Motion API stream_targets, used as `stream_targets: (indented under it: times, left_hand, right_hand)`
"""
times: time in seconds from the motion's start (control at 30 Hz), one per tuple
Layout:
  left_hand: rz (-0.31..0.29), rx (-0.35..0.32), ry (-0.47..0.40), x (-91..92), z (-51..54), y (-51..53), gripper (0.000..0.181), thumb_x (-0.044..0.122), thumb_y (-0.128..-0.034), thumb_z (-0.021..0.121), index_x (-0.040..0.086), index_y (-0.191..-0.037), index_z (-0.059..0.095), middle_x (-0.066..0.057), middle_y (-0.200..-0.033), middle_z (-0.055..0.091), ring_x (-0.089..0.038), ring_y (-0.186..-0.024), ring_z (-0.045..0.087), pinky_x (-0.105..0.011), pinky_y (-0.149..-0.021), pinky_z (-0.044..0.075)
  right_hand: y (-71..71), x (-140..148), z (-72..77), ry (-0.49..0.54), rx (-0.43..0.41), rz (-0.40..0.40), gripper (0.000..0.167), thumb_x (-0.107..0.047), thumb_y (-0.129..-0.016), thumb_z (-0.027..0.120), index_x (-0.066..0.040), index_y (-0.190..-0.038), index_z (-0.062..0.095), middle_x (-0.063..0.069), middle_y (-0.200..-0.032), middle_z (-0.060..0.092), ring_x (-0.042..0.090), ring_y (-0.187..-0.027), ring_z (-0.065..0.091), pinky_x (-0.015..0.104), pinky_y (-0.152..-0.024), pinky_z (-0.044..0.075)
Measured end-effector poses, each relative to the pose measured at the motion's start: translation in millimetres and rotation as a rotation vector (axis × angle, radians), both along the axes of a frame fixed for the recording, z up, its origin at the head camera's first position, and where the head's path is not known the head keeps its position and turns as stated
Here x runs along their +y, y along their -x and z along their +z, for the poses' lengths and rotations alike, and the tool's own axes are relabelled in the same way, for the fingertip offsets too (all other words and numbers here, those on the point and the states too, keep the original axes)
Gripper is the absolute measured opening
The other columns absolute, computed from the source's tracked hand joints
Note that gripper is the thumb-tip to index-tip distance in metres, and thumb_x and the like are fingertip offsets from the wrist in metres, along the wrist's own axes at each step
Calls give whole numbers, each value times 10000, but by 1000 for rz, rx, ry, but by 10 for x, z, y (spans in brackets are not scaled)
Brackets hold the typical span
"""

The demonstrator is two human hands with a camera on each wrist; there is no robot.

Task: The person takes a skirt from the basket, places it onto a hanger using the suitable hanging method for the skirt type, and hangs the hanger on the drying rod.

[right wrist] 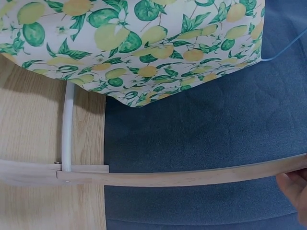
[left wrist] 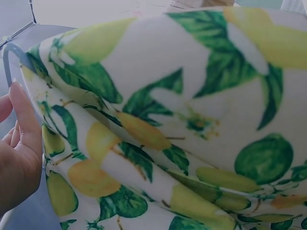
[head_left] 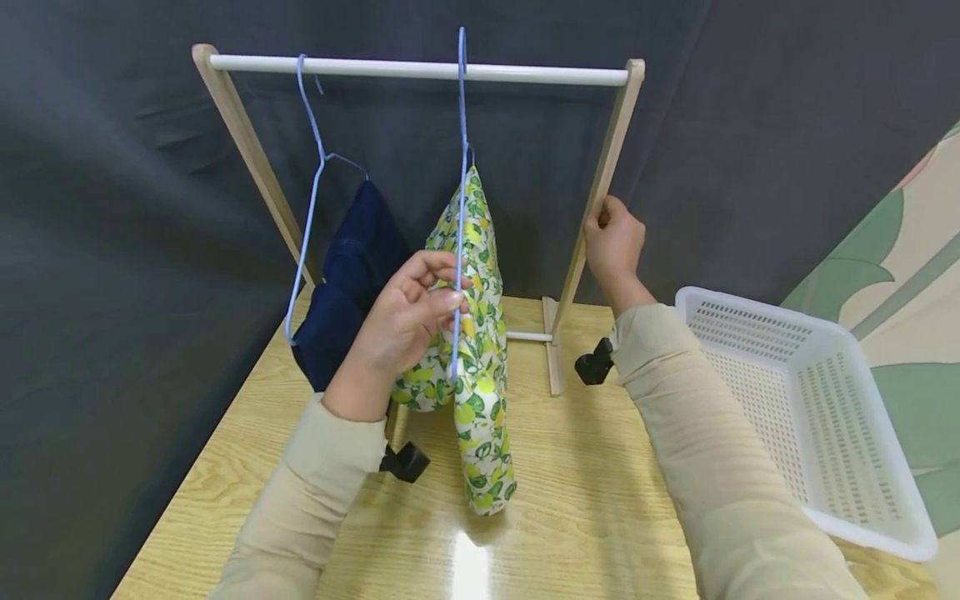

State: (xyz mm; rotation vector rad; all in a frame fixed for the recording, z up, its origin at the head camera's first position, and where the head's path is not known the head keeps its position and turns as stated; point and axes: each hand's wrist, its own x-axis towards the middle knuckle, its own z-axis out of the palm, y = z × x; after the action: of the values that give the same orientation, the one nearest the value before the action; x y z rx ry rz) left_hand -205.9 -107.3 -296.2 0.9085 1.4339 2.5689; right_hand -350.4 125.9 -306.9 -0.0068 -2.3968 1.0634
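A blue wire hanger (head_left: 461, 117) hooks over the white rail (head_left: 540, 75) of a small wooden clothes rack, with a lemon-print cloth (head_left: 483, 408) draped on it. My left hand (head_left: 408, 312) pinches the near side of this hanger between thumb and fingers, beside the cloth. In the left wrist view the lemon-print cloth (left wrist: 192, 120) fills most of the picture, and the left hand (left wrist: 21, 143) is at its edge. My right hand (head_left: 617, 242) grips the rack's right wooden post (head_left: 600, 179), partway up. The right wrist view shows those fingers (right wrist: 292, 189) around the post (right wrist: 192, 178).
On the rail's left part hangs another blue hanger (head_left: 311, 200) bearing a dark blue garment (head_left: 345, 267). A white perforated plastic basket (head_left: 806, 325) sits on the right of the wood-grain table (head_left: 555, 500). Dark grey fabric (head_left: 750, 150) stands behind the rack.
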Motion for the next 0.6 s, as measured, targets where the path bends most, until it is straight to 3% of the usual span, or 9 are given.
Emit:
stream_targets:
  times: [0.4, 0.6]
  left_hand:
    - [1, -10, 1, 88, 64, 86, 313, -136, -807, 336, 71, -997, 475, -80, -895, 478, -136, -701, 533, -195, -548, 448]
    - [2, -15, -5, 113, 92, 121, 316, -146, -809, 330, 74, -984, 476, -71, -880, 483, -135, -694, 530, -194, -538, 446]
  right_hand:
    - [26, 37, -14, -2, 32, -22, 163, -116, -876, 407, -35, -909, 544, 124, -838, 592, 218, -686, 509, 297, -606, 393]
    - [12, 17, -17, -12, 28, -23, 123, -112, -878, 393, -53, -808, 476, 103, -702, 510, 213, -596, 436, 291, -545, 337]
